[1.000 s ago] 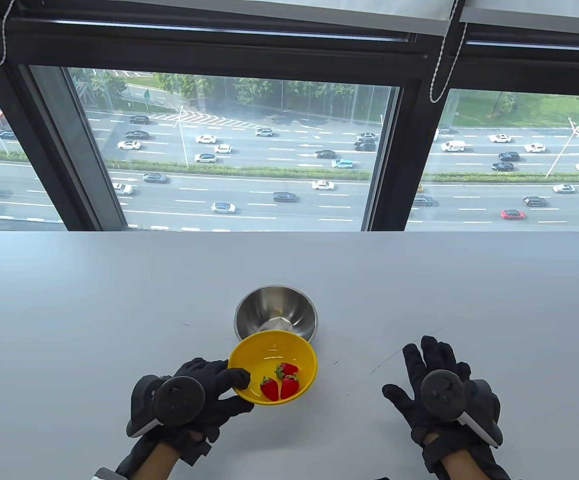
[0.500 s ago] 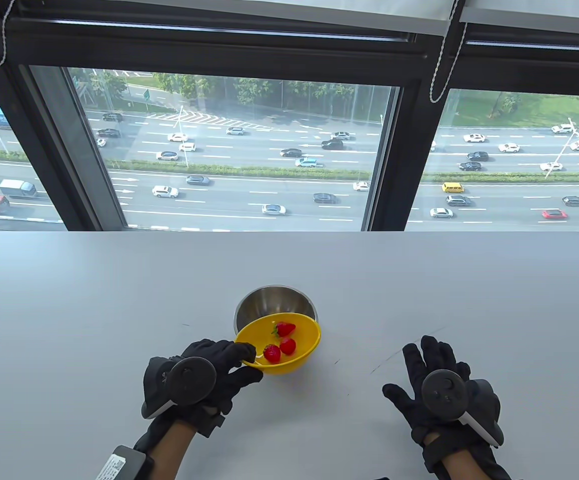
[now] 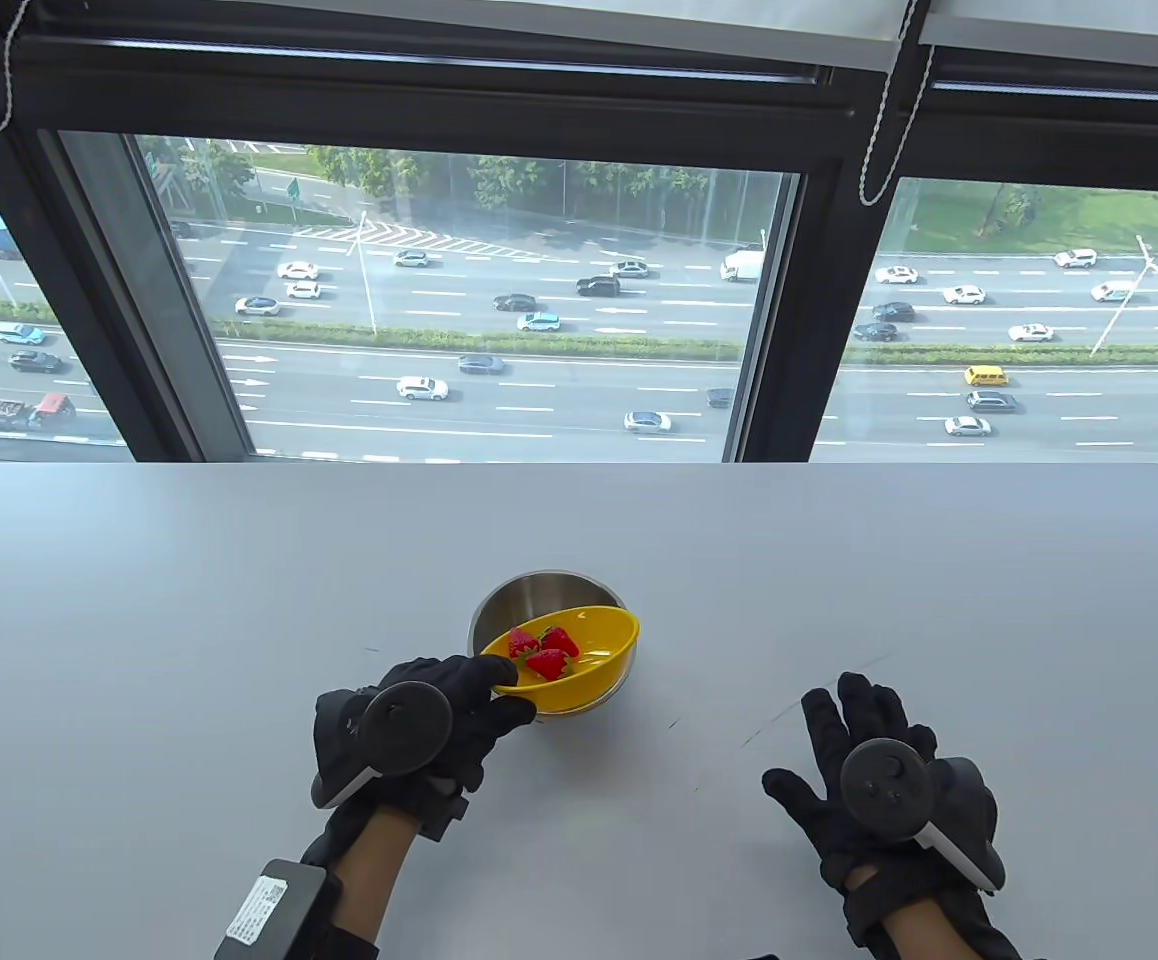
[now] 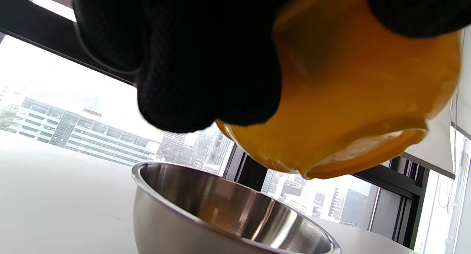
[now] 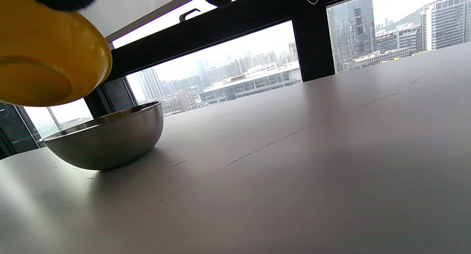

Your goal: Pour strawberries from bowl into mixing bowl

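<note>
Your left hand (image 3: pixel 419 720) grips the yellow bowl (image 3: pixel 594 650) by its near rim, thumb over the lip and the other fingers (image 4: pixel 206 63) spread under its base, holding it tilted over the steel mixing bowl (image 3: pixel 539 598) just beyond your fingertips. The three strawberries (image 3: pixel 542 652) sit bunched against the low side of the bowl, none yet in the mixing bowl as far as can be seen. The bowl looks like thin, light plastic, stiff enough to carry from one edge but smooth, so a rim pinch with support under the base seems the safest hold while it tips. The berries are soft and will likely roll out together, so a slow tilt should serve. The mixing bowl is heavier and probably stays put, though nothing steadies it. Your right hand (image 3: pixel 874 770) rests flat on the tabletop (image 3: pixel 939 580), fingers spread, holding nothing, well apart from both bowls.
</note>
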Available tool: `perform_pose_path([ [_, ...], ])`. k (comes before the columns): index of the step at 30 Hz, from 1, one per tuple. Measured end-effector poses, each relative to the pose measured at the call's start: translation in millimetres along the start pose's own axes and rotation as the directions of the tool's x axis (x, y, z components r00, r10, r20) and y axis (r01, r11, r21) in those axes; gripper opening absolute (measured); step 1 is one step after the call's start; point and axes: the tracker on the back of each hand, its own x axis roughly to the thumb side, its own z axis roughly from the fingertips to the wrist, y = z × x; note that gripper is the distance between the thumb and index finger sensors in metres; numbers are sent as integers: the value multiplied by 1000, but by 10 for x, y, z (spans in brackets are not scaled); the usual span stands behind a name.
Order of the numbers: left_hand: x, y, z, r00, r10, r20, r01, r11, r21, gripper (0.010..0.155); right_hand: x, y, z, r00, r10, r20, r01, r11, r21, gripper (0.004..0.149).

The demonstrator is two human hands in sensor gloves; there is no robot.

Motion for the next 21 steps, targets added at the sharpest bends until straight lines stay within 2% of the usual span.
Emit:
perform_pose_path([
  [15,-56,-99,-66,995,-19,-102,23,999,35,62,7,-7,-1,1000,-9,3,9,1000,4,85],
  [21,-137,-130,-52,988,19,-153,-16,1000,21,62,12,0,-4,1000,-11,4,11,1000,10,85],
])
